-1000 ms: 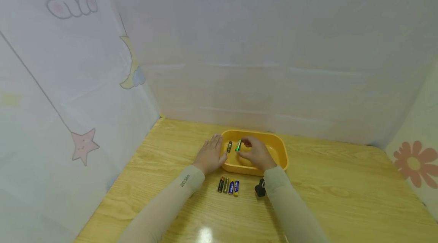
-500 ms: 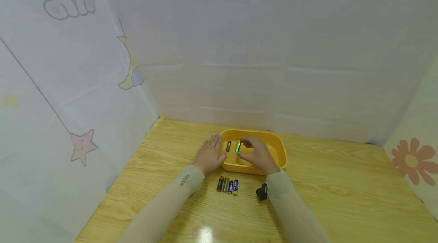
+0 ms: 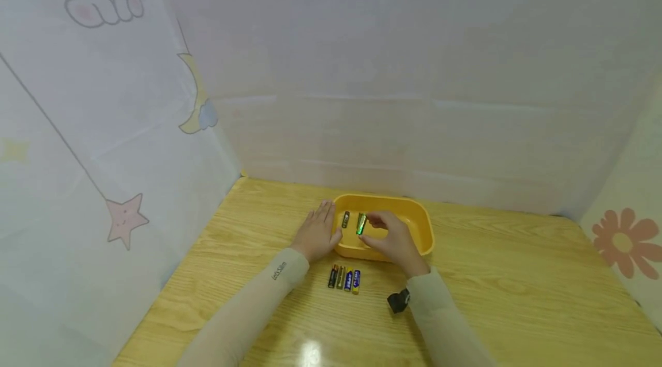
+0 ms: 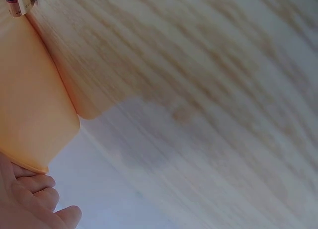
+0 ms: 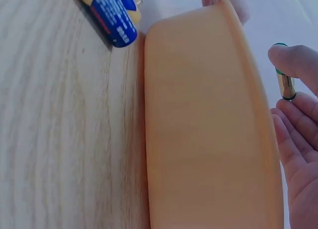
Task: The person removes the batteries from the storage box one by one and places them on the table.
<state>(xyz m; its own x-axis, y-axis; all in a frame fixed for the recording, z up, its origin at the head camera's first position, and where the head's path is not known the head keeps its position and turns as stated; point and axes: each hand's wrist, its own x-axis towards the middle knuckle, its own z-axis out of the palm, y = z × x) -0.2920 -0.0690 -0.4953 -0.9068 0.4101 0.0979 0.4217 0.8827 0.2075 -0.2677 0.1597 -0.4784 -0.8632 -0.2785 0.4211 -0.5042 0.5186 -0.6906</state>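
Note:
My right hand (image 3: 395, 240) pinches a green and gold battery (image 3: 361, 223) by its ends, between thumb and fingertips. In the right wrist view that battery (image 5: 285, 72) shows beyond the rim of the yellow tray (image 3: 383, 199), so it is held up over it. My left hand (image 3: 316, 233) rests against the tray's left side, fingers extended along the rim; the left wrist view catches only its fingers (image 4: 42, 194). A dark battery (image 3: 345, 219) lies inside the tray, at its left end.
In front of the tray several batteries lie side by side on the wooden table (image 3: 279, 321), among them a dark one (image 3: 333, 276) and a blue and yellow one (image 3: 356, 282). A black device (image 3: 398, 301) sits at my right wrist. Printed white sheets (image 3: 331, 68) stand behind and beside.
My right wrist has shifted slightly right and nearer to me, while the pinched battery has moved only a little toward me. The left hand keeps its place by the tray.

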